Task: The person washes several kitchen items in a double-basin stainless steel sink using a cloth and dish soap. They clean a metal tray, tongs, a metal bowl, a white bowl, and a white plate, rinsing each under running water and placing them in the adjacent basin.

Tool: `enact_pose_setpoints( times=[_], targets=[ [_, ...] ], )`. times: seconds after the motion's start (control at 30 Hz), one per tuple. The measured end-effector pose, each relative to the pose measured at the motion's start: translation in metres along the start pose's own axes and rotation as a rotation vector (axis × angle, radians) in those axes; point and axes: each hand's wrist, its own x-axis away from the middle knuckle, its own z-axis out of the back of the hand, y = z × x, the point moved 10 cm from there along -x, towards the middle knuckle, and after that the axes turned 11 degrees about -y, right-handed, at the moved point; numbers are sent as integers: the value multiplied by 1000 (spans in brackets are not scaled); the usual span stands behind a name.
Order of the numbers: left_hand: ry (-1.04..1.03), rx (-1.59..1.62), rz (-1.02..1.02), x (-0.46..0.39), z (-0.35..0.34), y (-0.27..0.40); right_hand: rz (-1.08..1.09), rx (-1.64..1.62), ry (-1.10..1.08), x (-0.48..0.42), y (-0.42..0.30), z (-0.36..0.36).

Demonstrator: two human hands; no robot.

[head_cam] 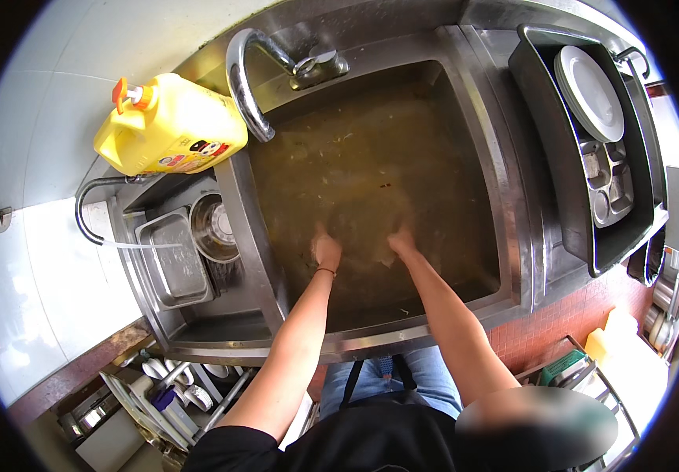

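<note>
Both my hands are in the brown, murky water [369, 171] that fills a large stainless steel sink [496, 177]. My left hand [326, 251], with a thin band at the wrist, has its fingers under the surface. To its right, my right hand [402, 242] is also partly submerged, bent inward. A pale patch shows in the water just below it, too blurred to name. Cloudy water hides the fingertips of both hands, so whatever they may hold cannot be seen. Small food scraps float about.
A chrome faucet [243, 76] arches over the sink's back left corner beside a yellow pump jug [186, 127]. In the left basin, water runs into a steel pan [168, 259] beside a metal bowl [200, 230]. At right, a dark tub [552, 171] holds white plates [592, 94] and a compartment tray [608, 183].
</note>
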Motion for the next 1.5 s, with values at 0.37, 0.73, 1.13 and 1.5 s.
enact_pose_setpoints(
  times=[0.37, 0.73, 1.13, 1.5],
  targets=[
    [-547, 1160, 252, 43, -11, -44, 126, -326, -167, 62, -37, -11],
    [-668, 1498, -118, 149, 12, -10, 349, -89, -126, 103, -119, 16],
    [-714, 1513, -114, 153, 10, 13, 458, -255, -443, 151, -160, -62],
    [-643, 1440, -146, 174, 51, 23, 687, 672, 159, 168, -200, 18]
  ],
)
